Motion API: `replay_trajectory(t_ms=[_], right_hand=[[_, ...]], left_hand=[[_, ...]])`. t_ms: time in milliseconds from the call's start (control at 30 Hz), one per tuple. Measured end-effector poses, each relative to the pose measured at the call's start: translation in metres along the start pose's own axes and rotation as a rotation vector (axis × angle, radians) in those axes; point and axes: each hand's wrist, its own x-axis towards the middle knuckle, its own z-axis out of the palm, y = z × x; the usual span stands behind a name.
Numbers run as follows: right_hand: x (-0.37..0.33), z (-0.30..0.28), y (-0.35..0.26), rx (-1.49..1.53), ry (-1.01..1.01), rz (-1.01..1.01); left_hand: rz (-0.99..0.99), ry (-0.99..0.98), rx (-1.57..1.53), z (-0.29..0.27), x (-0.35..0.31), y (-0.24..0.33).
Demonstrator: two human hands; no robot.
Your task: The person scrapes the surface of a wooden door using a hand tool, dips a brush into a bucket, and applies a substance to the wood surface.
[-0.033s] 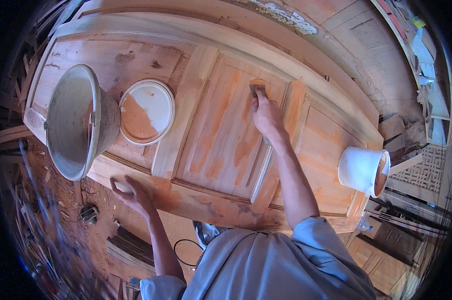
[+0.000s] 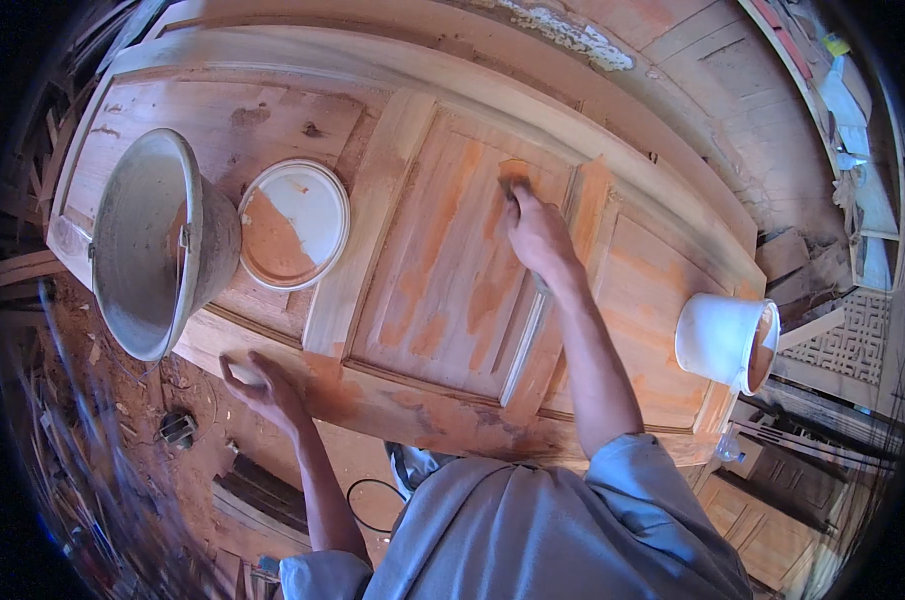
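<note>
- Right hand (image 2: pixel 538 235) stretched far out over the middle raised panel of the wooden door (image 2: pixel 443 270), fingers curled tight on a small orange-stained applicator (image 2: pixel 515 180), its kind too small to tell, pressed on the panel's far edge.
- Left hand (image 2: pixel 263 385) set on the door's near rail, fingers bent loosely around a small pale object (image 2: pixel 241 372); firmly gripped or merely covered, cannot tell.
- Door lying flat, streaked with orange stain across the panels and near rail.
- Grey metal basin (image 2: pixel 153 245) standing on the door's left end.
- White round lid (image 2: pixel 295 222) just beside the basin, smeared with orange.
- White bucket (image 2: pixel 725 342) at the door's right end, tipped on its side, orange inside.
</note>
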Motion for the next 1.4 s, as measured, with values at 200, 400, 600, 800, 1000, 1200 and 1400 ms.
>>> replay_trajectory(t_ms=[200,400,600,800,1000,1200,1400], right_hand=[[0.016,-0.047,-0.004,-0.087,-0.146,-0.212],[0.083,-0.056,-0.008,-0.369,-0.331,-0.406],[0.071,-0.094,-0.029,-0.439,-0.578,-0.105],[0.043,-0.141,0.059,-0.085,-0.404,-0.146],[-0.08,-0.11,0.132,0.695,-0.022,0.11],[-0.085,-0.05,0.107,0.423,0.066,-0.175],[-0.016,-0.031,0.07,0.079,0.139,-0.149]], left_hand=[[-0.006,0.02,-0.033,0.001,0.0,-0.004],[-0.028,0.009,-0.039,-0.001,0.003,-0.003],[-0.048,0.027,-0.011,-0.001,0.002,-0.012],[-0.016,0.083,-0.028,0.001,-0.001,-0.006],[0.007,0.059,-0.03,-0.001,-0.001,0.002],[0.101,0.095,0.012,0.003,0.008,-0.014],[0.036,0.098,-0.01,0.009,0.005,-0.015]])
